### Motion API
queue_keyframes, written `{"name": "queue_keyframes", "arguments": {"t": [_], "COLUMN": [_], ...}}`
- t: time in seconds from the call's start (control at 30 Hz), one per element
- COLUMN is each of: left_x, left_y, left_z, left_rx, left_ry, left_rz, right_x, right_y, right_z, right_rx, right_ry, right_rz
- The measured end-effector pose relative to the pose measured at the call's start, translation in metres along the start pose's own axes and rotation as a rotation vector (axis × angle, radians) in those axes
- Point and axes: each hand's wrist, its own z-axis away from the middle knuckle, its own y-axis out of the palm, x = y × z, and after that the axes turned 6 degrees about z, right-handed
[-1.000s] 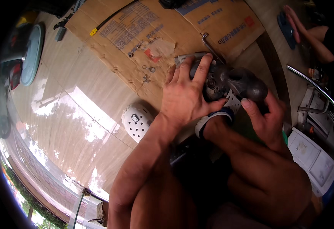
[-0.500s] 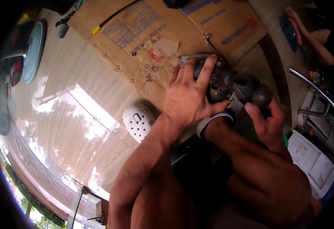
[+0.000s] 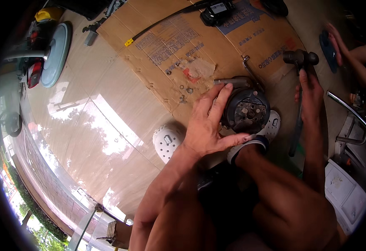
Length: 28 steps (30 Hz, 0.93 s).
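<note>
A dark round pulley-like machine part (image 3: 256, 97), with a greasy hub of holes and bolts facing up, lies between my feet at the cardboard's near edge. My left hand (image 3: 206, 125) braces its left side, fingers along the upper left rim and thumb stretched below. A grey metal cylinder (image 3: 233, 81) shows just behind the part. To the right, my right hand (image 3: 310, 94) is closed around the handle of a ball-peen hammer (image 3: 299, 58). The hammer's head is raised, and its dark handle points down toward me. An L-shaped wrench (image 3: 252, 71) lies just beyond the part.
Flattened cardboard (image 3: 157, 83) covers the floor ahead, with small rings (image 3: 188, 90), loose hardware and a black cable (image 3: 157, 21) on it. White clogs (image 3: 166, 141) are on my feet. Another person's hand (image 3: 335, 44) is at the far right, near a chrome tube frame (image 3: 350, 106).
My right hand has lifted the hammer off the round part and swung it away to the right, uncovering the hub. The left hand stays at the part's side. The view has shifted slightly.
</note>
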Motion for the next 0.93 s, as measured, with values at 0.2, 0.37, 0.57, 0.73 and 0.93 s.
{"name": "queue_keyframes", "arguments": {"t": [0.2,0.37,0.57,0.73,0.93], "left_x": [0.076,0.11,0.146,0.17,0.166], "left_y": [-0.056,-0.072,-0.066,-0.066,-0.068], "left_z": [0.015,-0.005,-0.016,-0.005,-0.013], "left_rx": [-0.443,-0.255,-0.071,-0.076,0.027], "left_ry": [-0.47,-0.508,-0.511,-0.45,-0.501], "left_rz": [-0.362,-0.401,-0.435,-0.464,-0.559], "right_x": [-0.045,-0.064,-0.081,-0.105,-0.116], "right_y": [0.003,0.012,0.055,0.066,0.061], "right_z": [-0.082,-0.129,-0.123,-0.122,-0.119], "right_rx": [-0.274,-0.267,-0.24,-0.202,-0.129], "right_ry": [-0.432,-0.365,-0.381,-0.411,-0.255], "right_rz": [0.72,0.825,0.832,0.783,0.848]}}
